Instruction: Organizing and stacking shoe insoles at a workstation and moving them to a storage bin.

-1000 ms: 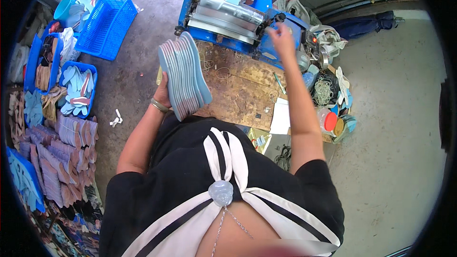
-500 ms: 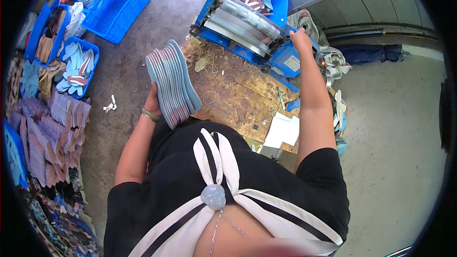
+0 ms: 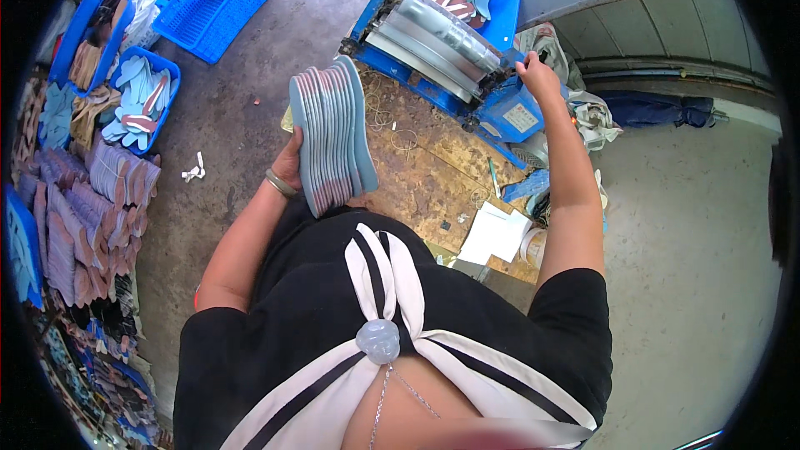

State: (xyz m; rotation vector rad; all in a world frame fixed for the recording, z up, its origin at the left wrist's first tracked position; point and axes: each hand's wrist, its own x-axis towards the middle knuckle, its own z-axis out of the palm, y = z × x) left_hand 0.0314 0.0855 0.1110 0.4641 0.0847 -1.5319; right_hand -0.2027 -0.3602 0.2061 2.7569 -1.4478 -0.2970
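Wooden tabletop (image 3: 412, 187), blue roller machine (image 3: 450, 43) at far end. Insole stack (image 3: 333, 137) at tabletop's left, clamped in left hand's (image 3: 287, 162) grip, as before. Right hand (image 3: 541, 82), earlier above machine's side housing (image 3: 510, 112), now at its far edge; grip cannot be told.

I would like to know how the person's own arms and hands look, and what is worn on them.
Short black fabric sleeves end above the bare forearms. The left hand has no glove; a pale, ring-shaped bangle circles its wrist. The right hand is also gloveless, with no bangle visible.
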